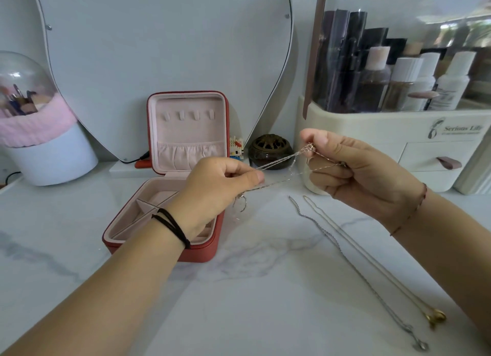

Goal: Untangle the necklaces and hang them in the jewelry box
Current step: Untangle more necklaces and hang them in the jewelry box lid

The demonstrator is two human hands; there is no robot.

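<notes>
My left hand (220, 185) and right hand (353, 167) each pinch the tangled necklace (281, 161), stretched taut at twelve o'clock. If I pull harder, the knot could cinch tight or a link could snap. The jewelry box (202, 252) stands open at ten o'clock.

The left grip (215, 185) and the right grip (353, 169) each pinched the thin tangled necklaces (281, 160), which were stretched between them above the marble tabletop (265, 302). A red jewelry box (207, 253) stood open under the left wrist. A silver necklace (345, 258) and a gold necklace (372, 258) lay side by side on the right.
</notes>
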